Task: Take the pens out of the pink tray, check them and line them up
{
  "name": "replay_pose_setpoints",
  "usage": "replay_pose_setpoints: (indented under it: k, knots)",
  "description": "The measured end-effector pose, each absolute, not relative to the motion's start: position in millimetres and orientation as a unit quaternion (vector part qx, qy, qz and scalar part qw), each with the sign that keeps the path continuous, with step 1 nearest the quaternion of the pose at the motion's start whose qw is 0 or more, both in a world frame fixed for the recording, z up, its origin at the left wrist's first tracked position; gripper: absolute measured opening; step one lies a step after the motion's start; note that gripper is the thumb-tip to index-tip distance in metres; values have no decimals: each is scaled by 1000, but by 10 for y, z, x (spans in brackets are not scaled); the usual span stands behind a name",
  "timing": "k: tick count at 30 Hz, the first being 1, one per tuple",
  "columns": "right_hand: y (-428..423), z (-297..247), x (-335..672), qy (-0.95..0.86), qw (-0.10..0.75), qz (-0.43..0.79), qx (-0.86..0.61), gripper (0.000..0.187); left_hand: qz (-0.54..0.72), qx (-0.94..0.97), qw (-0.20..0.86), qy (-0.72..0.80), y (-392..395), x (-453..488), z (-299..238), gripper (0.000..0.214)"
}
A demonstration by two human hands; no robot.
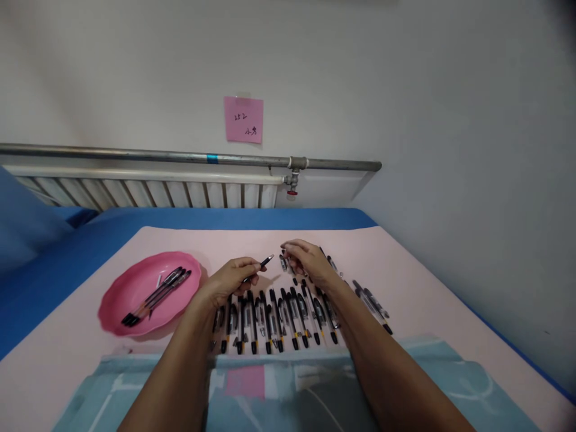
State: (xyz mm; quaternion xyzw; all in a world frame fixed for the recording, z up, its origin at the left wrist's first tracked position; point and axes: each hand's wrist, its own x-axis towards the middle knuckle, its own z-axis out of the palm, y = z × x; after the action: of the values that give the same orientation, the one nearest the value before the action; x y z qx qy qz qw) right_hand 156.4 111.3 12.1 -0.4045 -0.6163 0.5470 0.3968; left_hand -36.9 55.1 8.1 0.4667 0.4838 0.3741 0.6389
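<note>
My left hand is closed around a pen, which has no cap on and points its metal tip up to the right. Just to the right, my right hand hovers over the pen parts with its fingers bent together. A tiny dark piece shows at its fingertips, too small to name. Below both hands lie rows of pen barrels with black ends, mixed with clear-and-black caps and small metal tips. More caps and barrels lie partly hidden behind my right hand and forearm.
A pink scalloped bowl at the left holds several capped pens and a small white stick. Loose pen parts lie to the right. Teal cloth covers the near edge. Behind the table are a radiator, a pipe and a pink note.
</note>
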Motion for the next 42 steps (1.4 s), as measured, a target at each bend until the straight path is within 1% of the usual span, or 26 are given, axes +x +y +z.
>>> replay_pose_setpoints:
  k: [3, 6, 8, 12, 19, 24, 27, 29, 31, 34, 36, 38, 40, 42]
  knots:
    - [1062, 152, 1533, -644, 336, 579, -371, 29, 364, 473, 642, 482, 543, -351, 82, 27]
    - [1013, 163, 1480, -655, 290, 598, -360, 20, 345, 487, 643, 479, 530, -328, 81, 30]
    - [997, 160, 1457, -652, 285, 598, -370, 15, 336, 497, 639, 481, 527, -318, 80, 32]
    - [996, 143, 1449, -649, 275, 589, -395, 13, 327, 517, 621, 489, 533, -307, 78, 30]
    - [1009, 130, 1461, -656, 265, 572, -414, 21, 318, 533, 618, 482, 523, -298, 93, 27]
    - [1036, 92, 1463, -748, 269, 440, -418, 33, 323, 540, 601, 492, 527, -259, 82, 26]
    - [1042, 56, 1450, -772, 269, 399, -414, 38, 315, 543, 607, 487, 531, -228, 72, 27]
    - [1052, 39, 1449, -772, 277, 395, -414, 39, 315, 539, 612, 486, 534, -222, 68, 26]
    - [1084, 25, 1472, -760, 309, 380, -428, 39, 327, 534, 607, 489, 543, -238, 63, 25]
    - [1176, -21, 1551, -754, 342, 278, -486, 36, 360, 515, 590, 507, 571, -301, 46, 25]
    - [1243, -85, 1609, -782, 311, 170, -512, 28, 381, 490, 583, 525, 593, -353, 27, 26]
    - [1291, -169, 1642, -821, 245, 73, -511, 25, 396, 469, 579, 536, 611, -393, 8, 27]
    - [1306, -246, 1640, -851, 174, 10, -495, 25, 406, 463, 574, 540, 620, -413, -7, 26]
    - [1293, -292, 1610, -870, 127, -27, -476, 26, 405, 463, 571, 544, 621, -413, -14, 25]
